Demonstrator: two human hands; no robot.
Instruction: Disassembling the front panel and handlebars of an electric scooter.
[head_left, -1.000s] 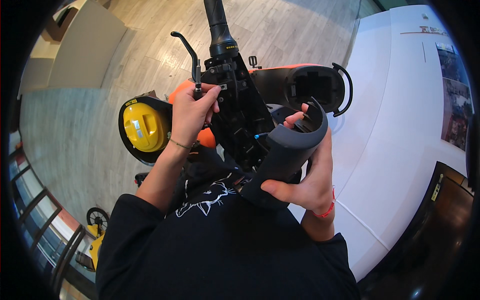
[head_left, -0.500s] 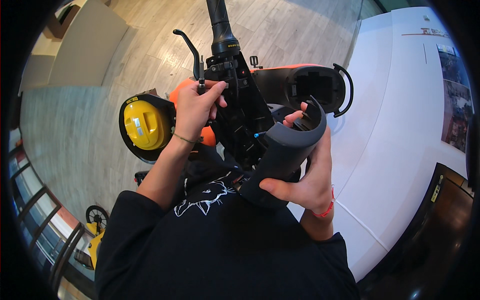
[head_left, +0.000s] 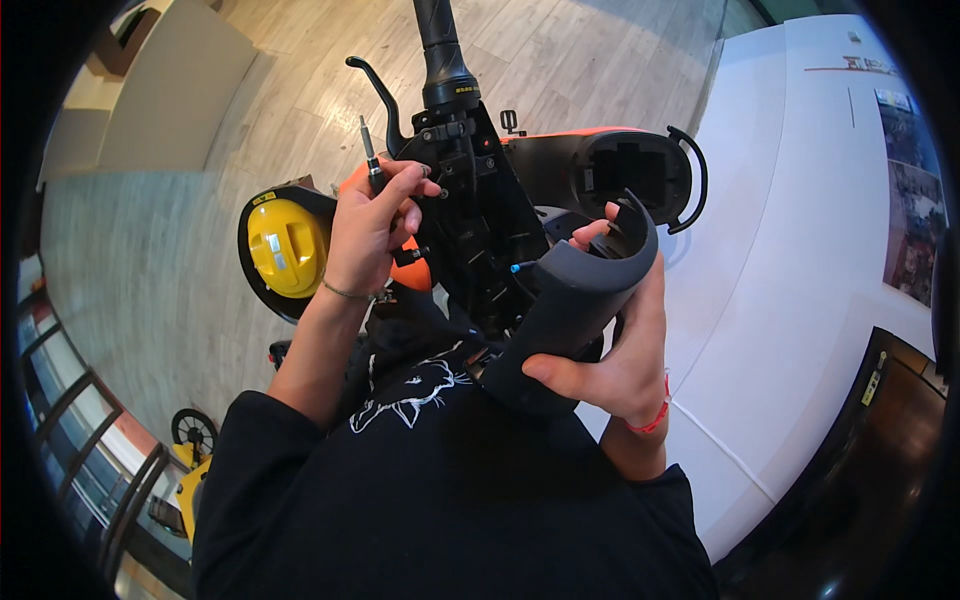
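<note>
On the floor (head_left: 200,300) stands a black and orange bike (head_left: 495,205), its dark inside bare to see. Its bar (head_left: 435,45) sticks up past the far edge of that bare part. The cover (head_left: 585,300) is off, by the near right edge; I can't tell if it touches the bike. The right hand (head_left: 622,368) grips it, thumb outside and fingertips inside the curve. The left hand (head_left: 368,225), by the left edge, is closed on a screwdriver (head_left: 374,172) whose tip is on no screw. So the job looks part done, I think: cover off, bike open, nothing closed up. A blue end (head_left: 517,268) pokes out beside the cover.
</note>
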